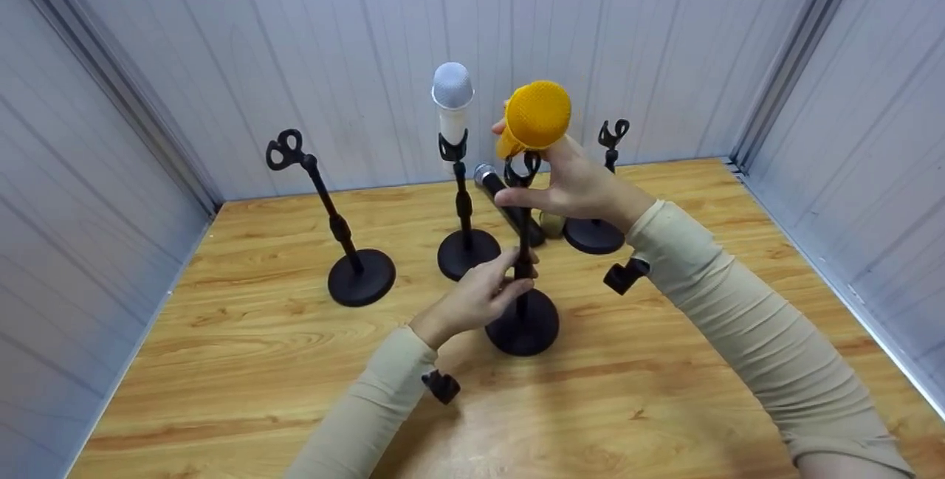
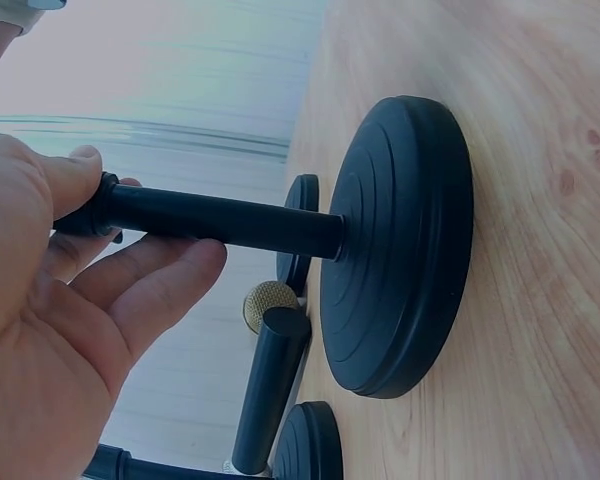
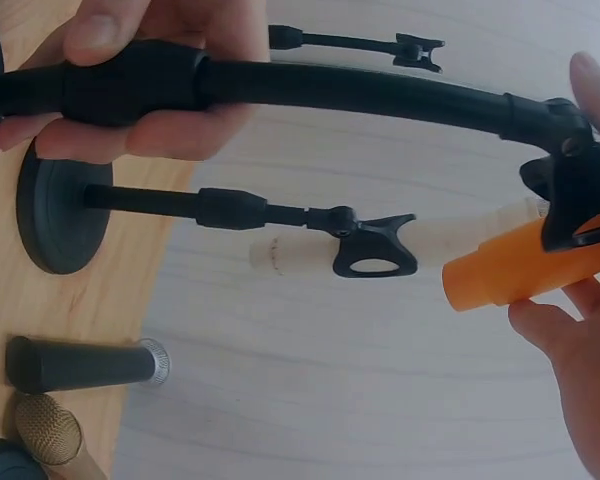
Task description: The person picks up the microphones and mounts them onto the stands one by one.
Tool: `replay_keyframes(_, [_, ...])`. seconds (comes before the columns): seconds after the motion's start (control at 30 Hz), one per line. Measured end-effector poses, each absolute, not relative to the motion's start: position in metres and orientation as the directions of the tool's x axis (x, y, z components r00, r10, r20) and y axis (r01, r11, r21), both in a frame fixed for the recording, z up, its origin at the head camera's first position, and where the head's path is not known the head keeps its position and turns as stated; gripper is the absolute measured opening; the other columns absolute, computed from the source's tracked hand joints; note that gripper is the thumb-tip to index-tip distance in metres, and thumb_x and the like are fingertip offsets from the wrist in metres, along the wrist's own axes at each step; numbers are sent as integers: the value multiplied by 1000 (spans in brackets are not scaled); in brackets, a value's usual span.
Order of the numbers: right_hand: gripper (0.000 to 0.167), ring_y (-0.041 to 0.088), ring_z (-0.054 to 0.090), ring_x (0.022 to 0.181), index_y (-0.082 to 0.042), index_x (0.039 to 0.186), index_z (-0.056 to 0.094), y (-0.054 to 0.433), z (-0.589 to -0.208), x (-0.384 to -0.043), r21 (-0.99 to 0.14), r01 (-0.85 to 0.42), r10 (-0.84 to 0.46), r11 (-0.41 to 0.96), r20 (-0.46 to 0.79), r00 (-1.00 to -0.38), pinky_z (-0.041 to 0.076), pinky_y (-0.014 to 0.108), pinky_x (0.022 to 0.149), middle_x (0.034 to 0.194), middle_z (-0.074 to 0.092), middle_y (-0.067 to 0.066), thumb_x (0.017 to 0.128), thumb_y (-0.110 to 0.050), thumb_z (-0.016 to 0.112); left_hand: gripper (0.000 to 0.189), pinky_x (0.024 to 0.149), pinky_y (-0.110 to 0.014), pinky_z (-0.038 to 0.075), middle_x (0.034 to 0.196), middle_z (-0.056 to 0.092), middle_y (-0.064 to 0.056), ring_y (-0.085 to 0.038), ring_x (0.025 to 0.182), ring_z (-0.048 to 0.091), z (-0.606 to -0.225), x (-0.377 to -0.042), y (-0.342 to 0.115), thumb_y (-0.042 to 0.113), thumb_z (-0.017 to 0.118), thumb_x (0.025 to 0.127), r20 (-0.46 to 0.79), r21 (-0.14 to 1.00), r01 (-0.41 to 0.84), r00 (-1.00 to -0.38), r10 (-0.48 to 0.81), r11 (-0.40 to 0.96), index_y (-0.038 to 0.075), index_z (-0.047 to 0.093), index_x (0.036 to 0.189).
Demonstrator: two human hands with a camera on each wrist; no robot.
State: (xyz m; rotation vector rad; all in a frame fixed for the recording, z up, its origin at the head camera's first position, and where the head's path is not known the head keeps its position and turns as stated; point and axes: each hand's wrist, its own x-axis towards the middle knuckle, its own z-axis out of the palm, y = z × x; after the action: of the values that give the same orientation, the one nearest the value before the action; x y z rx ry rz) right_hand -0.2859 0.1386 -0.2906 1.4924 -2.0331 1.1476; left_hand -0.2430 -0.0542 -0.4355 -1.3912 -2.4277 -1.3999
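Note:
My left hand [image 1: 483, 291] grips the pole of the front black microphone stand [image 1: 523, 328]; in the left wrist view, the left hand [image 2: 90, 280] has its thumb and fingers round the pole. The stand's round base rests on the table. My right hand [image 1: 579, 180] holds a yellow microphone [image 1: 543, 114] at the top of this stand, its fingers partly hidden behind it. In the right wrist view, the microphone's orange-looking handle [image 3: 490, 270] lies in the black clip [image 3: 570, 190], its tail end sticking out. How deep it sits in the clip is hidden.
Behind, a white microphone [image 1: 452, 88] sits in a second stand [image 1: 465, 250]. Stands with bare clips are at left [image 1: 362, 276] and right [image 1: 594, 235]. A black microphone [image 1: 493, 184] and a gold-headed one [image 3: 50, 430] lie on the table. Pale walls [image 1: 310, 58] enclose the table.

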Motion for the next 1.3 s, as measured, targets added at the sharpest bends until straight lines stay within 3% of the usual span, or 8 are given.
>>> replay_keyframes(0.1, [85,24,51,127,1,147,26,138,-294,-286,-438,-890,-590,127,688,-423,47,46,105,137,50,17,86,-9,83,26,90,-26,54,121,64,-13,-23,113,65,-435,-243,-54,14,55,106,403,699,688,-604,688,195,6,51,131])
replay_keyframes(0.23, [81,23,55,122,-1,146,29,138,-296,-287,-468,-872,-549,144,695,-463,51,45,100,132,55,16,86,-9,82,25,91,-26,54,122,64,-12,-23,114,65,-436,-243,-54,14,55,106,408,704,687,-598,690,179,6,51,129])
replay_keyframes(0.53, [77,22,60,117,-2,145,34,137,-298,-291,-429,-892,-525,141,732,-435,54,42,95,129,60,11,86,-10,82,24,91,-24,54,123,63,-9,-21,113,67,-436,-244,-54,15,55,106,425,687,704,-591,686,181,6,51,128])
replay_keyframes(0.87, [72,22,60,115,0,141,38,135,-301,-293,-444,-887,-499,125,745,-443,57,42,91,126,60,9,85,-9,82,23,88,-24,55,119,65,-8,-12,109,66,-437,-245,-54,15,56,106,415,669,709,-605,680,222,7,52,127])
replay_keyframes(1.1, [70,24,61,112,-1,140,39,133,-303,-294,-449,-889,-488,89,759,-432,57,45,89,123,60,7,84,-8,82,23,90,-24,54,122,63,-8,-18,112,66,-438,-244,-55,13,56,106,424,680,707,-594,683,192,6,52,127])
replay_keyframes(1.3, [67,24,60,111,-1,138,42,133,-304,-294,-474,-877,-484,81,751,-450,57,47,88,122,61,6,85,-8,81,24,90,-24,55,123,63,-9,-14,112,66,-438,-244,-55,13,56,106,422,689,702,-592,686,182,5,52,128])
